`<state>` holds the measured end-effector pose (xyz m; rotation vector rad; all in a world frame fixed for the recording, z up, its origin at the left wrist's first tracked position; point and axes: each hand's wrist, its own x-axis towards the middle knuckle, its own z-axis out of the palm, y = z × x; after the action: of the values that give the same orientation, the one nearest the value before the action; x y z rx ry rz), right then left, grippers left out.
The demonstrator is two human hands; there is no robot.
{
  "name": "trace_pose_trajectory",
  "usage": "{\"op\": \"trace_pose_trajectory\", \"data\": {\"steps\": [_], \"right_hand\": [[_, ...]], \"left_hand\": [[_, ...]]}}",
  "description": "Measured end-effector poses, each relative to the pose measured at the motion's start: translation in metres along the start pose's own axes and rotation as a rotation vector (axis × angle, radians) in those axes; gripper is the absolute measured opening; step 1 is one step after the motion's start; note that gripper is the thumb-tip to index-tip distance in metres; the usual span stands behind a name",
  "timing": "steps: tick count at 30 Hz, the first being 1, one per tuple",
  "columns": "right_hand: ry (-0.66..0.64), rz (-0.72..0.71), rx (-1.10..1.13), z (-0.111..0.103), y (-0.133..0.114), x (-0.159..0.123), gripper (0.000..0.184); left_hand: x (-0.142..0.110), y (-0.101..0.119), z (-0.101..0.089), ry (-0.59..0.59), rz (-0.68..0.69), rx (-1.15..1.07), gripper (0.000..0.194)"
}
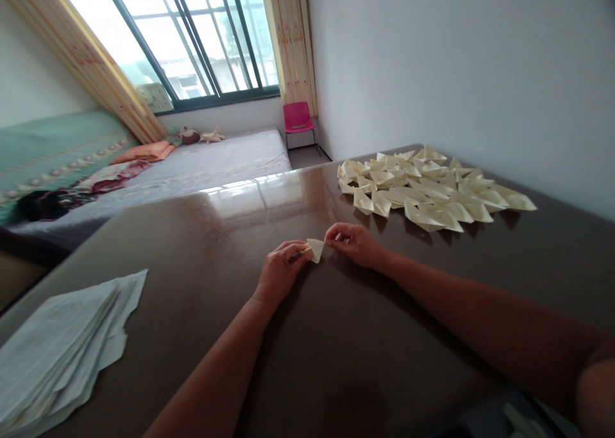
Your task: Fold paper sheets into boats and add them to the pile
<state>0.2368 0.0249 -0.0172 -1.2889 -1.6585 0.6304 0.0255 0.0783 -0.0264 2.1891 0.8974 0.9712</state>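
the left hand [283,265] pinches 1 small folded cream paper [315,250] between thumb and fingers, while the right hand [353,243], its fingertips drawn narrow, meets the paper's right corner; whether those fingertips grip it or merely brush it cannot be told. the paper sits between the 2 bare hands, at or just above the middle of a glossy brown table [192,310]. its long axis appears to run left to right, from hand to hand, the right end angled slightly toward the far side; 1 lower corner points toward the near side, and the left end is partly hidden by fingers. the work looks well along: a broad cluster of folded cream pieces [423,188], many with pointed ends, lies at the far right near a pale wall [456,60], seemingly complete, while the 1 in hand appears only partly shaped. at left, well apart from the hands, rests a stack of flat pale sheets [72,348]; whether they belong to the folding, and how many pieces remain, is not shown. beyond stand a bed [235,153], a pink chair [298,119] and a window [202,34].
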Motion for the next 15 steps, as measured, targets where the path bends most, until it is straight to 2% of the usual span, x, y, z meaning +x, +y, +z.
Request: {"op": "trace_pose_trajectory", "data": {"steps": [4,8,10,12,15], "right_hand": [[0.018,-0.050,-0.042,-0.001,0.001,0.000,0.015],[-0.095,-0.180,-0.144,0.003,-0.004,-0.004,0.032],[-0.110,-0.197,-0.178,0.006,-0.004,-0.005,0.024],[-0.090,-0.175,-0.148,0.006,-0.002,-0.004,0.018],[-0.014,-0.046,0.022,0.003,0.006,0.001,0.021]], "left_hand": [[0.001,0.000,-0.001,-0.012,0.005,0.015,0.011],[-0.001,0.005,-0.001,-0.062,0.075,0.088,0.013],[-0.002,0.006,-0.002,-0.088,0.097,0.122,0.016],[-0.003,0.006,-0.003,-0.109,0.089,0.131,0.020],[-0.003,0.003,-0.005,-0.094,0.028,0.095,0.025]]}}
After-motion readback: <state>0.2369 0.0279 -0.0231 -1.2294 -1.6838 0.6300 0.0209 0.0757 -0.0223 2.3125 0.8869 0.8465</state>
